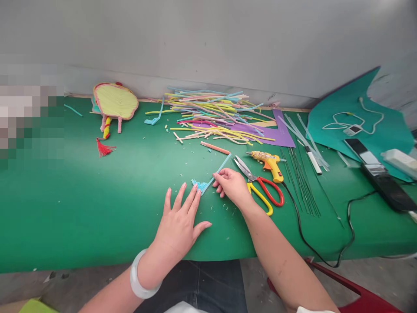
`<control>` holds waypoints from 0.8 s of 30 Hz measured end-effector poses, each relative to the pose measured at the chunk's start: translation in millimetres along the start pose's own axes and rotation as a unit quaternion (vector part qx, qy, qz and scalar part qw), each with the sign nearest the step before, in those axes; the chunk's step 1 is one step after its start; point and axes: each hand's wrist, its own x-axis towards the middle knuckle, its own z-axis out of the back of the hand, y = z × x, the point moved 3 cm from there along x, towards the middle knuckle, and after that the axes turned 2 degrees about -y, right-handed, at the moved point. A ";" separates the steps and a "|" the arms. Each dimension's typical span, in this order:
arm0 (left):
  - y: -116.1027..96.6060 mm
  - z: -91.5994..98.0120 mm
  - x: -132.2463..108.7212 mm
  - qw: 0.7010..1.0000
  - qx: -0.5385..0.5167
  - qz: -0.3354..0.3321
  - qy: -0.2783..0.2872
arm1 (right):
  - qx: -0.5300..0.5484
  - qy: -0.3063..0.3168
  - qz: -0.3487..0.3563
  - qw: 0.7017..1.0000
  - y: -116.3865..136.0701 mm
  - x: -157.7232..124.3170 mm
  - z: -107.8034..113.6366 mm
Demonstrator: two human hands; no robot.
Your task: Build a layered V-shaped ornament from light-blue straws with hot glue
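Note:
A light-blue craft stick strip slants across the green table, its lower end joined to or lying against a small fan-shaped blue piece. My left hand lies flat with fingers spread, fingertips on the blue piece. The thumb and fingers of my right hand pinch the blue strip near its middle. Past the strip's upper end rests a salmon-coloured stick. Beside my right hand lie scissors with one red and one yellow handle, blades partly apart.
A yellow glue gun with a black cord lies behind the scissors. Farther back are a heap of coloured strips and a purple sheet. Thin wires, a marker and a power strip are right; a yellow fan-shaped craft is left.

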 end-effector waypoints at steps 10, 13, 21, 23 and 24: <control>1.5 -5.5 4.3 0.999 0.012 0.001 0.033 | -0.010 -0.004 -0.001 1.000 1.5 -0.6 -0.9; 1.7 -5.1 4.7 0.999 0.012 0.001 0.034 | -0.009 -0.002 -0.001 1.000 0.8 -0.2 -0.8; 5.1 -0.6 4.4 0.999 0.003 -0.028 0.032 | -0.009 0.000 -0.004 1.000 0.8 0.4 0.2; 8.1 0.5 5.1 0.999 0.002 -0.041 0.025 | -0.010 0.000 -0.005 1.000 1.1 0.3 0.5; 10.2 1.6 6.3 0.999 0.002 -0.047 0.020 | -0.010 0.000 -0.006 1.000 1.2 0.2 0.5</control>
